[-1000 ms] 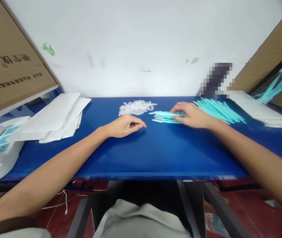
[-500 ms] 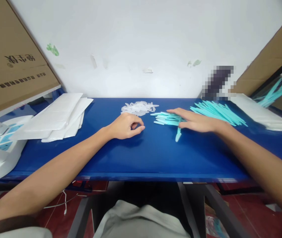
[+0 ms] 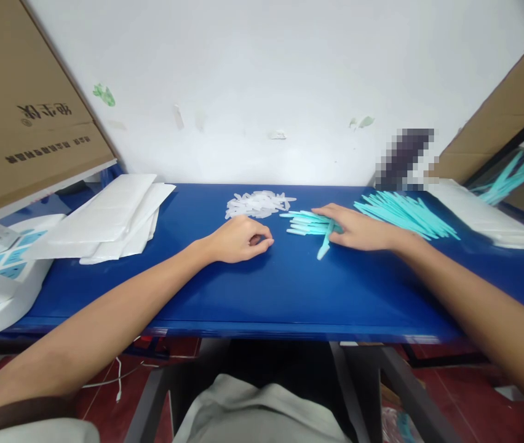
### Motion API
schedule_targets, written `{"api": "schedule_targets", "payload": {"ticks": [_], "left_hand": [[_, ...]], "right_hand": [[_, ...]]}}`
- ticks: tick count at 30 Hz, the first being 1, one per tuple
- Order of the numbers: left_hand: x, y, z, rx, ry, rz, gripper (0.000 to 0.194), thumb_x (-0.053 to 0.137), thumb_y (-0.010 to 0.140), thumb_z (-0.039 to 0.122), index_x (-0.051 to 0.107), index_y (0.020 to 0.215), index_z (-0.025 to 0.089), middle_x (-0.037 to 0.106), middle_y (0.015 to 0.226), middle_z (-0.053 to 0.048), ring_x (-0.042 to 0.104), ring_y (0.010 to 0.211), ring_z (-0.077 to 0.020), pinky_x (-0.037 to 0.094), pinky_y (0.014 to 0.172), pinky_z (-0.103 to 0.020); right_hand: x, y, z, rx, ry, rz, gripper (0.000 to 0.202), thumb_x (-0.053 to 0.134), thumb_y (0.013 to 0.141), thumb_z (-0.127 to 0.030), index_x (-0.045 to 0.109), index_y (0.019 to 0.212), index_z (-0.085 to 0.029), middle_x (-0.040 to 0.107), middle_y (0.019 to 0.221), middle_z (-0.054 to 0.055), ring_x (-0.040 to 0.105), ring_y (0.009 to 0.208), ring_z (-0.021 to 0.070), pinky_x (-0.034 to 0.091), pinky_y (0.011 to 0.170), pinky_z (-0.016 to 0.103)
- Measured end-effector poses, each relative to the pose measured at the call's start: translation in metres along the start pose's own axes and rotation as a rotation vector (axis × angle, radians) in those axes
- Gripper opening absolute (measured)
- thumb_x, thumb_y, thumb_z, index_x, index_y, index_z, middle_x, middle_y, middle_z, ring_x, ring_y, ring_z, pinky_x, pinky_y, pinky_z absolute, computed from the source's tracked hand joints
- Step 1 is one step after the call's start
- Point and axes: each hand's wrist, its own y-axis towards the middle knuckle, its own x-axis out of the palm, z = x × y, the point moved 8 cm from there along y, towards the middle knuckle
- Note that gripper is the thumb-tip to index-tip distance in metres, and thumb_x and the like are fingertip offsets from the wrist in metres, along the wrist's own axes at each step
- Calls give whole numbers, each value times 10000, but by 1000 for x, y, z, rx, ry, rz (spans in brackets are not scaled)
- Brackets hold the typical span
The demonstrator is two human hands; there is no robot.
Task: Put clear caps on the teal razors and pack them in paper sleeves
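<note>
My right hand (image 3: 358,227) pinches one slim turquoise stick (image 3: 323,248) between thumb and fingers, its wider, paler end pointing down towards me. Under and beside those fingers lies a small stack of similar turquoise sticks (image 3: 305,223), their paler ends to the left. My left hand (image 3: 240,239) rests low over the blue table (image 3: 262,295) with curled fingers, thumb tip close to the index finger; nothing shows in it. Just behind it is a pile of small translucent white pieces (image 3: 258,203), perhaps caps. A larger heap of turquoise sticks (image 3: 404,214) spreads to the right of my right hand.
White padded sheets or envelopes (image 3: 100,215) lie at the left, partly over a white machine (image 3: 31,283). More white packets (image 3: 488,215) lie at the right, near a clear container (image 3: 511,178) with turquoise sticks. Cardboard boxes (image 3: 35,67) flank the table; a white wall (image 3: 243,74) is behind.
The stick in my right hand has swung, its lower end now further left. My left thumb and index finger have come closer together. The whole view has shifted slightly.
</note>
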Motion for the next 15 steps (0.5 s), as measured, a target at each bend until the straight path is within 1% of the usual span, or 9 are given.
{"api": "schedule_targets", "payload": {"ticks": [2,4,7,9,11,13,15], "left_hand": [[1,0,1,1,12,1,314,492,982,329,748,905,165,665,692,-25,582,616,-148,430,647,-288],[-1,0,2,-5,40,25,316,484,991,331,753,971,167,693,805,-51,616,710,-171,463,706,-302],[-5,0,3,-30,78,66,375,473,1015,384,710,1214,173,681,1054,-105,640,973,-238,502,877,-365],[-4,0,3,-57,67,71,474,478,1021,451,615,1383,176,621,1262,-147,592,1174,-287,480,1016,-429],[-2,0,2,-90,32,58,597,494,1012,532,499,1504,194,513,1454,-171,500,1341,-326,418,1129,-481],[3,1,2,-119,-2,23,718,514,986,612,389,1580,229,395,1588,-167,394,1454,-356,352,1195,-518],[8,1,2,-151,-17,-26,806,525,961,669,318,1617,249,315,1653,-160,309,1511,-384,293,1227,-560]], "right_hand": [[-1,2,-5,-23,-13,31,697,550,854,-284,496,1527,-109,600,1402,203,629,1214,364,519,1023,482],[-3,3,-9,-55,-18,60,630,526,867,-268,556,1478,-119,613,1384,192,638,1196,346,516,1019,468],[-4,3,-12,-70,-34,82,596,494,896,-263,567,1473,-130,619,1378,182,638,1194,326,506,1022,457],[-3,3,-12,-75,-52,97,580,488,910,-274,579,1467,-138,626,1370,179,635,1196,330,499,1023,470],[-2,4,-15,-96,-68,117,550,488,923,-291,608,1444,-163,644,1339,171,636,1187,334,496,1018,483],[0,4,-19,-127,-76,140,520,481,941,-307,627,1426,-190,656,1315,161,640,1174,330,500,1009,481],[2,4,-25,-158,-74,158,506,459,966,-316,624,1429,-196,652,1311,158,636,1174,323,501,1011,482]]}}
